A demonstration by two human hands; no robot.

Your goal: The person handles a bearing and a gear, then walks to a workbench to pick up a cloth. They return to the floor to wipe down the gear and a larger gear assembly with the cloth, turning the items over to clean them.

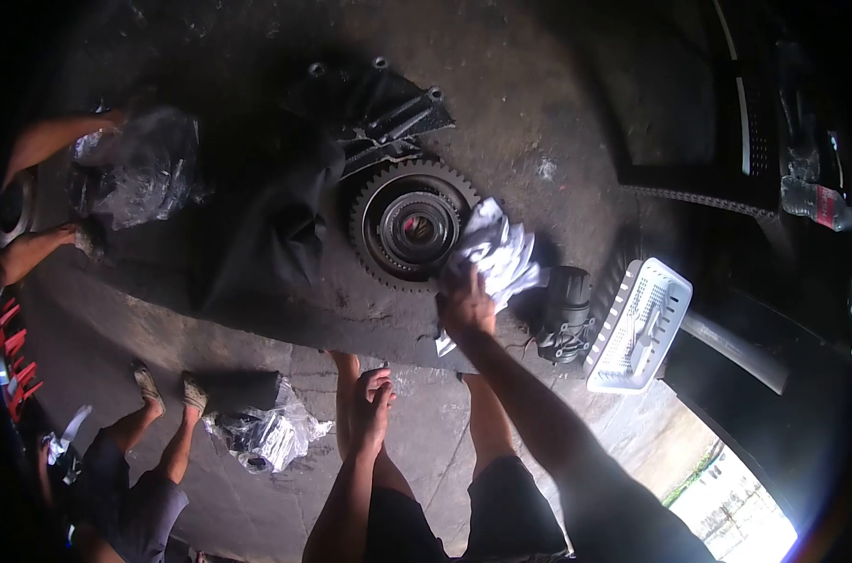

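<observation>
A white cloth with dark marks is bunched under my right hand, whose fingers press into it at the lower right edge of a large toothed gear. The gear lies flat on the dark work surface, with smaller rings inside it and a reddish spot at its centre. My left hand hangs in front of the surface's near edge, fingers curled in, with nothing visible in it. To the right of the cloth stands a dark cylindrical metal part.
Behind the gear lies a dark metal bracket; black sheeting is at its left. A white plastic basket sits right. At far left, another person's hands are by a plastic-wrapped part. A wrapped bundle lies on the floor.
</observation>
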